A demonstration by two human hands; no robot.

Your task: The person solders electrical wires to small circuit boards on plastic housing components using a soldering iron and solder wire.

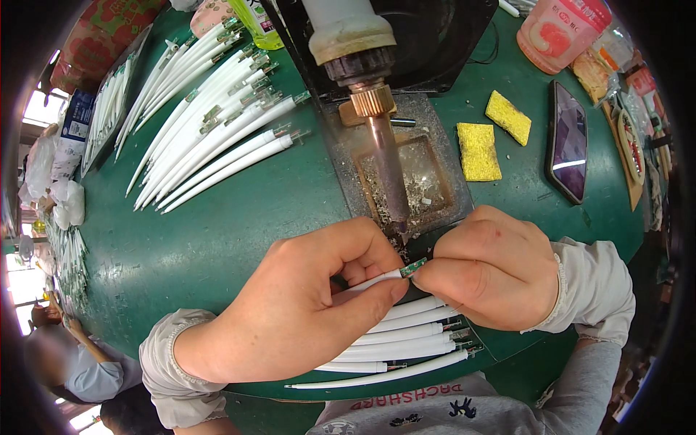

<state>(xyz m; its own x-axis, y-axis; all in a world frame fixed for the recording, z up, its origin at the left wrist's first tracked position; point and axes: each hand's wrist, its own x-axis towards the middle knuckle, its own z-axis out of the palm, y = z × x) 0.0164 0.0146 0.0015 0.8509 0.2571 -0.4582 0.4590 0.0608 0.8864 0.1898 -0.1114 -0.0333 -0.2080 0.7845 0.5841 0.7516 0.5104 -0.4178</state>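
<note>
My left hand (304,297) is closed round a white pen-shaped tube (371,281), held between thumb and fingers. A small green circuit board (412,268) sticks out of the tube's right end. My right hand (493,272) is closed in a pinch right at the board's tip; what its fingertips hold, if anything, is hidden. Just above the board, the tip of a soldering iron (384,159) points down, with its handle at the top. Under and in front of my hands lie several more white tubes (406,353) with metal and board ends to the right.
Rows of white tubes (217,138) lie at the far left. A solder-littered tray (444,148) sits beneath the iron. To its right are two yellow sponges (479,152), a phone (568,141) and a pink tub (562,35). Another person (90,366) sits at the left.
</note>
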